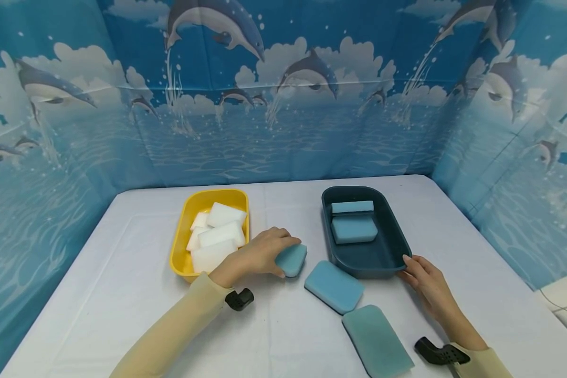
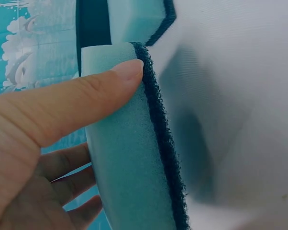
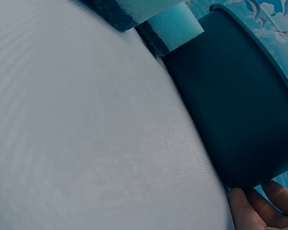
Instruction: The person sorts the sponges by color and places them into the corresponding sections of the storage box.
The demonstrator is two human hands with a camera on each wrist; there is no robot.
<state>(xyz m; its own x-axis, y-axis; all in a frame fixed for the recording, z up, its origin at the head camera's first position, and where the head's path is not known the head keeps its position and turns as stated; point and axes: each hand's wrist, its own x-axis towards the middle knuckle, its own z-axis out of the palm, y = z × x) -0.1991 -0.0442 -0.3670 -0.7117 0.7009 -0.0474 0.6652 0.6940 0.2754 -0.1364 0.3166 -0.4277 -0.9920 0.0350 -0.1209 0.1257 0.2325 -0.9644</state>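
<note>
My left hand (image 1: 260,253) pinches a blue-green scouring sponge (image 1: 291,260) beside the yellow bin. In the left wrist view the thumb lies across the edge of this sponge (image 2: 127,143), whose dark scrub layer faces the table. At the near right corner of a dark blue bin (image 1: 397,231), my right hand (image 1: 427,281) grips the rim with the fingers against the outside. The right wrist view shows fingertips (image 3: 239,199) at the bin's lower corner. Two blue sponges, one flat (image 1: 353,230) and one on edge (image 1: 352,207), are inside that bin.
A blue sponge (image 1: 335,286) and a larger green sponge (image 1: 378,341) lie on the white tablecloth (image 1: 293,341) in front of the dark bin. The yellow bin (image 1: 177,252) at left holds several white sponges (image 1: 222,233). A dolphin-print curtain (image 1: 283,142) surrounds the table's back and sides.
</note>
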